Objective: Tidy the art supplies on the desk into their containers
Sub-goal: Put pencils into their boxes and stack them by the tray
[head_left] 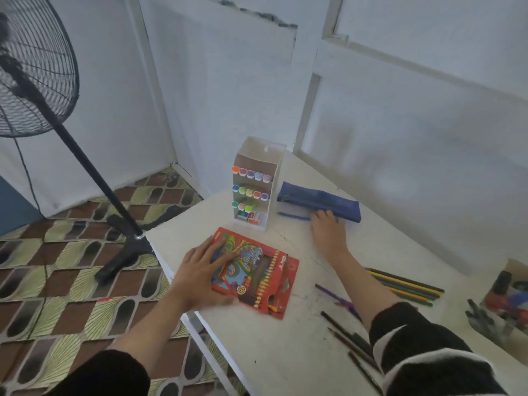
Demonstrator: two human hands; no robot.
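Note:
A red coloured-pencil box [257, 275] lies flat near the white desk's left edge. My left hand [200, 270] rests on its left side, fingers spread over the cover and thumb under the near edge. My right hand [325, 227] reaches far across the desk; its fingertips touch a blue pencil [294, 216] lying just in front of a blue zip pouch [320, 202]. A white marker rack [253, 184] with rows of coloured caps stands upright behind the box. Loose coloured pencils [405, 285] lie at the right, and a purple pencil [331, 294] and dark pencils [348, 338] lie by my right forearm.
A cardboard box [505, 298] holding mixed supplies sits at the desk's right edge. A black standing fan [85, 155] stands on the patterned floor left of the desk. White wall panels close off the desk's back. The desk's left edge [165, 264] runs just under my left hand.

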